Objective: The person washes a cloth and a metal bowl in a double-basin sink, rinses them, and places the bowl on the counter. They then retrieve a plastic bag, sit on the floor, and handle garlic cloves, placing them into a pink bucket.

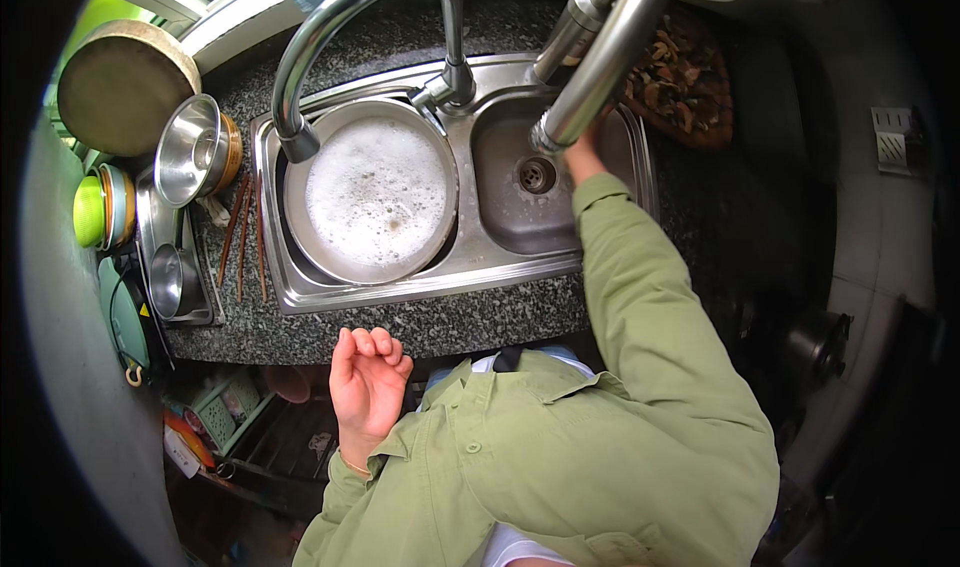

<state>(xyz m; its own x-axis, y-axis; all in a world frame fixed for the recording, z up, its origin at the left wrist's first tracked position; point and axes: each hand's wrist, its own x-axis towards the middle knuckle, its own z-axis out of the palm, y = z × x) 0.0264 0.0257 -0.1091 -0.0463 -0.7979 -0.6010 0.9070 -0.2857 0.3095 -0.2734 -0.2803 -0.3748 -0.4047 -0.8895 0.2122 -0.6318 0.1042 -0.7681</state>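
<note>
My left hand (pixel 370 387) is raised palm up before the counter edge, its fingers loosely curled and holding nothing. Across the right sink basin (pixel 525 214) reaches my right arm in a green sleeve. Only the wrist and part of my right hand (pixel 586 151) show; the thick steel spout (pixel 600 64) hides the fingers, so I cannot tell what they touch. In the left basin stands a large round metal pan (pixel 296 218) of foamy water (pixel 375 184). A curved chrome faucet (pixel 300 143) hangs over the pan's left rim.
Brown chopsticks (pixel 242 237) lie left of the sink. Beyond them are a steel bowl (pixel 187 154), a small saucepan (pixel 171 282), a green plastic basket (pixel 88 211) and a big round pan (pixel 124 91). Behind the right basin, a brown board (pixel 712 128) bears peelings or scraps (pixel 671 79).
</note>
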